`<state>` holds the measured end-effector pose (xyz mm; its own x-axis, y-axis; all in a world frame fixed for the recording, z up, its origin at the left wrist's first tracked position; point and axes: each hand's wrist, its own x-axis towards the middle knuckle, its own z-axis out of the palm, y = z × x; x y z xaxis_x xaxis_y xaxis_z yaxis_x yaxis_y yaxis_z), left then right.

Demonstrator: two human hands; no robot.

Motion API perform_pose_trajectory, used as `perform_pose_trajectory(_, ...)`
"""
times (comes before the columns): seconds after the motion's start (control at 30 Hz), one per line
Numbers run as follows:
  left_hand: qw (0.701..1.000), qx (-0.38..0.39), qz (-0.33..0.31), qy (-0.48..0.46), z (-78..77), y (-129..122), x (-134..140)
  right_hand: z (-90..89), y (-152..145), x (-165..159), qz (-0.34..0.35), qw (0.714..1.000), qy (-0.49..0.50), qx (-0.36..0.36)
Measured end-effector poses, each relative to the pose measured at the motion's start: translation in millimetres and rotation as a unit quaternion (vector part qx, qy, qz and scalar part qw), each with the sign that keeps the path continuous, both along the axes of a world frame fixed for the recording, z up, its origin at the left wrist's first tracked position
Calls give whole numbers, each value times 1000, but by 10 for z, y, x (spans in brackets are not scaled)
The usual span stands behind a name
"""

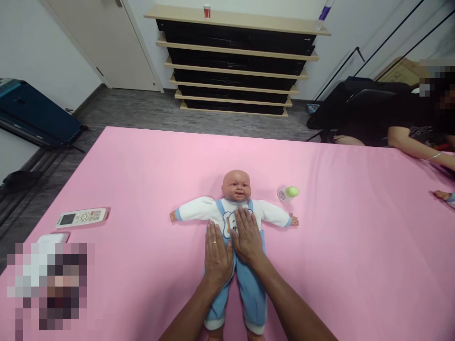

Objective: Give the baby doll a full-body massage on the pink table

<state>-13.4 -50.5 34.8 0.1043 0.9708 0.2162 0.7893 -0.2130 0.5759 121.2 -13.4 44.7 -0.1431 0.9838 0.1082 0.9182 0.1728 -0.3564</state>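
A baby doll lies face up on the pink tabletop, head away from me and arms spread to both sides. It wears a white top with blue overalls. My left hand rests flat on the doll's belly, fingers together and stretched out, a ring on one finger. Flat on the doll's chest, higher up, lies my right hand, partly covering the printed animal face. Neither hand grips anything. A small baby bottle with a green cap lies to the right of the doll's head.
A remote control lies at the left, with a white object below it. Another person's arm rests at the right edge, near another doll's hand. Behind the table stand a drawer unit and a blue suitcase.
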Motion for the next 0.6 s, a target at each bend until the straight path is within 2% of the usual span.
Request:
perform_pose_trajectory(0.17,1000,11,-2,-5,5,5,13,-37,-168,-52,-140,989,42,-18)
perform_pose_trajectory(0.3,1000,19,-10,3,32,12,8,-37,-351,-145,-245,964,88,-61)
perform_pose_trajectory(0.4,998,30,-51,24,104,31,-40,-72,-478,-220,-297,947,106,-64)
perform_pose_trajectory(0.43,995,39,-86,33,145,49,-58,-98,-517,-234,-299,947,108,-50)
perform_pose_trajectory(0.5,976,55,-206,46,244,118,-81,-171,-587,-239,-280,954,105,-7)
perform_pose_trajectory(0.6,906,41,-417,53,383,303,-48,-303,-665,-210,-224,970,91,30)
